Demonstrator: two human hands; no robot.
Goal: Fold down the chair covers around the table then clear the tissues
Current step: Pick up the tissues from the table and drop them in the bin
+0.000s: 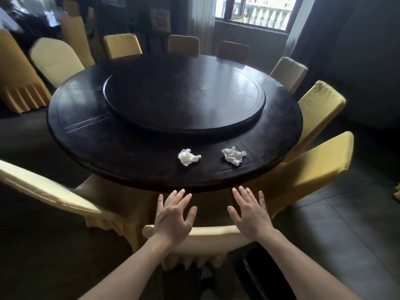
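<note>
Two crumpled white tissues lie near the front edge of the round dark table (86,135): one tissue (188,156) on the left, the other tissue (233,155) to its right. Directly below me stands a chair with a yellow cover (213,236). My left hand (173,215) and my right hand (251,213) hover above this chair's back, fingers spread, palms down, holding nothing. More yellow-covered chairs ring the table, one at the near left (49,191) and one at the near right (313,167).
A dark raised turntable (184,98) fills the table's middle. Further covered chairs (320,109) stand round the far and right sides. Spare covered chairs (17,79) stand at the left. A window (255,11) is at the back. Dark floor lies on the right.
</note>
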